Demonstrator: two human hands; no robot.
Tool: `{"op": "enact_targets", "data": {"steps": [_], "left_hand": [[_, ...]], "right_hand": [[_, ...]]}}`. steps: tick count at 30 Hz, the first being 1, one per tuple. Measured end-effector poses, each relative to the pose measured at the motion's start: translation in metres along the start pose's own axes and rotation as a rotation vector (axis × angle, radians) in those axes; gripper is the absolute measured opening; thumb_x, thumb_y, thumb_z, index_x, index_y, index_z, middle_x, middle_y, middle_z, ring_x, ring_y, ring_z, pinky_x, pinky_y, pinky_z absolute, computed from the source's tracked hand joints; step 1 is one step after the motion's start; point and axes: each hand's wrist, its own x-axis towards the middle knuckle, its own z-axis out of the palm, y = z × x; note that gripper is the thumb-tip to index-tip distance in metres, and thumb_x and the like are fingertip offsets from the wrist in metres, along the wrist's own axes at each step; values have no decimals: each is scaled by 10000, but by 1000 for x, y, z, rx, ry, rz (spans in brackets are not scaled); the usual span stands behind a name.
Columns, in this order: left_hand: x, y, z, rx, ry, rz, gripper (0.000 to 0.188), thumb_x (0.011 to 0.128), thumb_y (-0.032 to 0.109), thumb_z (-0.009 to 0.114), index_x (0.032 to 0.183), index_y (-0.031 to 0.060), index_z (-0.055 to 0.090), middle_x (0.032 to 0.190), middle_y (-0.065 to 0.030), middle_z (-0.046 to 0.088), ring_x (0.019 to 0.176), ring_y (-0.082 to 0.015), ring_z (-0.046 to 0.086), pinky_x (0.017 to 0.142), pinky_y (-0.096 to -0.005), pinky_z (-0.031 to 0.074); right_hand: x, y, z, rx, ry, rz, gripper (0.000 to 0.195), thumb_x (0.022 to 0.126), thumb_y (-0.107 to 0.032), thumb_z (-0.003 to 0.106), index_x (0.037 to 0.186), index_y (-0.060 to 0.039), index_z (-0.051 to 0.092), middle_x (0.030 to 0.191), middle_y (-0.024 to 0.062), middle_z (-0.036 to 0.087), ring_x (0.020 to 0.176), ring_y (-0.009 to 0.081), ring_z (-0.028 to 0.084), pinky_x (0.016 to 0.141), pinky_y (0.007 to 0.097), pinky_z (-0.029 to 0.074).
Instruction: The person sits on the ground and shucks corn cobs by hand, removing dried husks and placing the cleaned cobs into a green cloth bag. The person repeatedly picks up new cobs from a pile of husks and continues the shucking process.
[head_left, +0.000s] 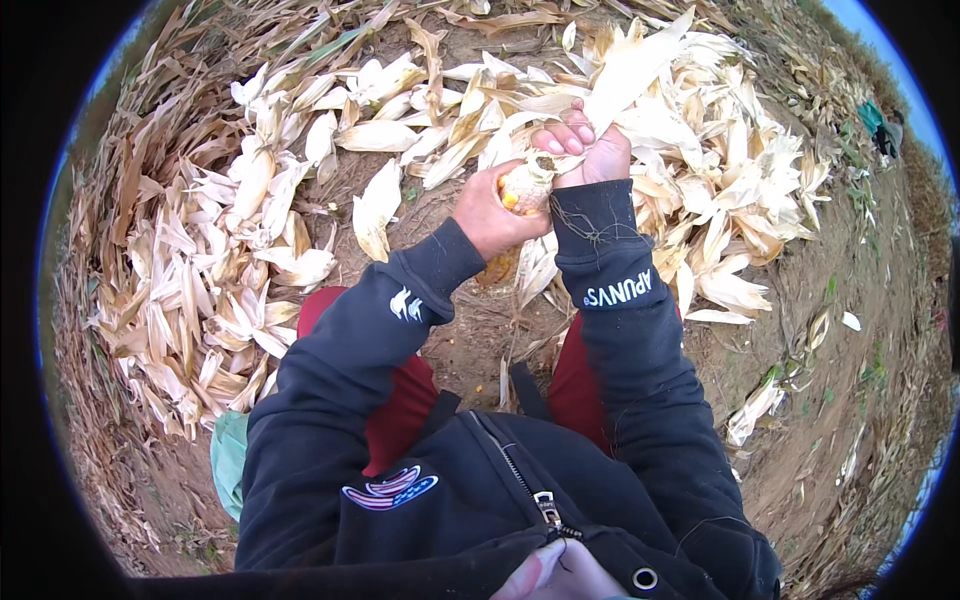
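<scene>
My left hand (487, 214) is wrapped around an ear of corn (529, 187); its pale butt end faces up, and a few yellow kernels show beside my fingers. Close on the right, my right hand (600, 154) has its fingers curled around a dry corn husk (637, 67), whose broad pale leaf sticks up past the thumb. Whether that husk is still joined to the ear cannot be made out. Under my left wrist, something yellow-orange (499, 268), probably corn, lies on the soil, partly hidden.
Loose husks (225, 300) form a heap on the left, and another husk pile (720, 165) spreads at the right. Dry stalks (142, 120) lie beyond on the left. A green cloth or bag (229, 457) rests by my left side. Bare soil (480, 345) shows between my legs.
</scene>
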Motion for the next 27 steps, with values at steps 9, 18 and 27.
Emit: {"op": "enact_targets", "data": {"steps": [9, 18, 27], "left_hand": [[13, -13, 3, -227, -38, -57, 321, 616, 86, 691, 900, -12, 579, 780, -12, 591, 698, -104, 563, 657, -253, 461], [19, -2, -2, 304, -13, 59, 394, 551, 256, 704, 842, 2, 629, 680, -139, 621, 605, -219, 603, 629, -302, 487], [15, -11, -43, 567, 142, 200, 477, 574, 324, 675, 918, -2, 630, 710, -156, 638, 619, -238, 635, 619, -336, 513]], "right_hand": [[6, -21, 6, 61, 89, -130, 195, 881, -210, 397, 778, -55, 455, 470, -56, 311, 356, 76, 278, 368, 246, 272], [-12, -41, 10, -153, -126, -109, 156, 891, -164, 402, 840, -64, 510, 500, -44, 346, 388, 87, 318, 422, 262, 309], [-50, -60, 29, -447, -129, -121, 210, 917, -177, 364, 886, -12, 490, 541, -39, 343, 416, 74, 312, 437, 241, 303]]}}
